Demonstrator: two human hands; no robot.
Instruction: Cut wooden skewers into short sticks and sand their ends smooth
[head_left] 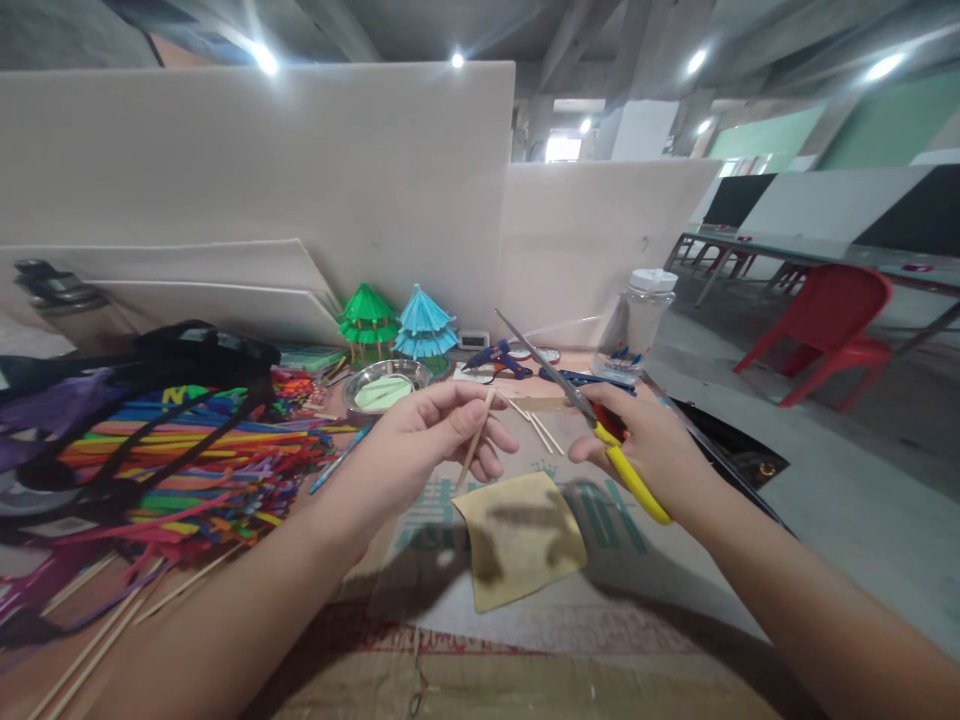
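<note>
A short thin wooden stick is pinched between the thumb and fingers of my left hand. My right hand holds scissors with yellow and red handles, their blades pointing up and to the left. Under both hands a square of yellowish paper lies on the printed board, with hand shadows across it. Several short sticks rest on the board between the hands, a little farther back. A blue pen is beside my left forearm.
Green and light-blue paper towers stand at the back near a metal bowl and a glue gun. A clear jar stands back right. Colourful strips and a black bag fill the left; a red chair is far right.
</note>
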